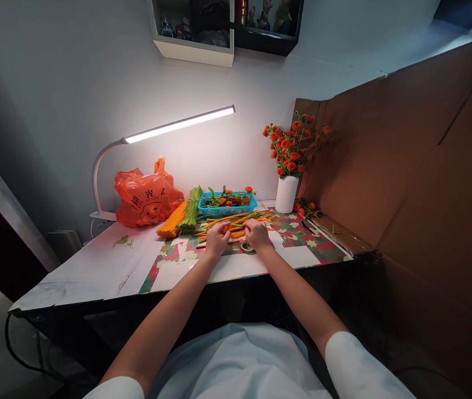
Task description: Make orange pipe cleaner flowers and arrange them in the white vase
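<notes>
My left hand (218,239) and my right hand (256,234) are close together over the table, fingers pinched. Between them runs a fuzzy orange pipe cleaner (237,235), with its ends hidden by my fingers. Loose orange and green pipe cleaners (239,218) lie spread just beyond my hands. A roll of tape (246,247) rests beside my right hand. To the left are a thick orange pipe cleaner bundle (172,223) and a green pipe cleaner bundle (192,209).
Behind the loose stems stands a blue basket (227,211) holding orange flowers with green stems. A white ribbed vase (286,195) of orange flowers (292,147) is at the back right. An orange plastic bag (148,197) and lit desk lamp (181,123) occupy the left. Cardboard (406,149) walls the right side.
</notes>
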`<state>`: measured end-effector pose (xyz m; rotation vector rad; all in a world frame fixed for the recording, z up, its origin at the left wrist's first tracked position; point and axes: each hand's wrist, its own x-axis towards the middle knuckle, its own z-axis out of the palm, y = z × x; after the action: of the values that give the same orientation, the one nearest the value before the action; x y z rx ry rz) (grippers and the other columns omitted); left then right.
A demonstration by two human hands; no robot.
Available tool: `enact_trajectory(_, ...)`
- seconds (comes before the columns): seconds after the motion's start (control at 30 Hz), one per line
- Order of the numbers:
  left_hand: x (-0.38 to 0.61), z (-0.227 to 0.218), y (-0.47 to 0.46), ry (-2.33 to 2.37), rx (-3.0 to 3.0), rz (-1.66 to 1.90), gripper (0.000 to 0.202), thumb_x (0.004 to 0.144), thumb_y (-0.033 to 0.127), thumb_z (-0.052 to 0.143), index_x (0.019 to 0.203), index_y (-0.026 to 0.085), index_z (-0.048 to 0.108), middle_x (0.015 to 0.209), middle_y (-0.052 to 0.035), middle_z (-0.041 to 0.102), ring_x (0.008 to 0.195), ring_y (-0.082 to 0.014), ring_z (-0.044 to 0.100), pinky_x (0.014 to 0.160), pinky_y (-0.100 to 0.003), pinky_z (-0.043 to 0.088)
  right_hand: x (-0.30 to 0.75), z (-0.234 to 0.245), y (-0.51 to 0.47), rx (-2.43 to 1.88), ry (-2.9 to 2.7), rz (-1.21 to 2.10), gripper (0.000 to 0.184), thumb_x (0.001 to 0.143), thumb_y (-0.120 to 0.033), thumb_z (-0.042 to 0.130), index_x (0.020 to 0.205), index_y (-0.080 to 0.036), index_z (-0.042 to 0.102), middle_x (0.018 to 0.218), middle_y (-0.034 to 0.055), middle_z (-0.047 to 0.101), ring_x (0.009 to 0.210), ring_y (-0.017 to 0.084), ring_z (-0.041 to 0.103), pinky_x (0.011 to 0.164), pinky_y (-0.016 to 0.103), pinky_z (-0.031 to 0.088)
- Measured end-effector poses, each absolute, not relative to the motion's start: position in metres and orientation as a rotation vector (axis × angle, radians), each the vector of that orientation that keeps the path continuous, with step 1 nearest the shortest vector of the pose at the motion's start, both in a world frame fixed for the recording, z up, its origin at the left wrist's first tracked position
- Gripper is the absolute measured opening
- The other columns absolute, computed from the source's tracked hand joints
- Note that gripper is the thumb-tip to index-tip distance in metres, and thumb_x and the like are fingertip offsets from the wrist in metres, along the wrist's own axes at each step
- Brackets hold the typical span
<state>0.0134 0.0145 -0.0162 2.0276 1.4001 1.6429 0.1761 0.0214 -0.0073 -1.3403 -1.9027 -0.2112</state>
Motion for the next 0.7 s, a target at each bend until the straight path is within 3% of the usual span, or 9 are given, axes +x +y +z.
enact_trajectory(0.43, 0.0130, -0.0161, 0.0139, 1.337, 2.024, 1.609, 0.023, 0.077, 0.024, 0.058, 0.095, 0.018, 0.072, 0.087, -0.0068, 0.070, 0.072, -0.0175, 0.064, 0.068, -0.029, 0.052, 0.1799, -0.0054, 0.0253, -1.233, -1.862, -0.299, 0.039, 0.086, -0.005, 0.038, 0.102, -0.018, 0.071, 0.097, 0.0106, 0.058, 0.089, 0.023, 0.048, 0.079, 0.034, 0.041)
enact_trajectory(0.7, 0.0145, -0.0151, 0.0119, 1.372, 2.061, 1.605, 0.021, 0.078, 0.024, 0.058, 0.093, 0.018, 0.072, 0.087, -0.0070, 0.070, 0.064, -0.0152, 0.061, 0.065, -0.029, 0.052, 0.1779, -0.0071, 0.0279, -1.294, -1.907, -0.388, 0.040, 0.081, 0.001, 0.038, 0.095, -0.018, 0.070, 0.095, 0.0110, 0.055, 0.087, 0.024, 0.045, 0.075, 0.033, 0.038)
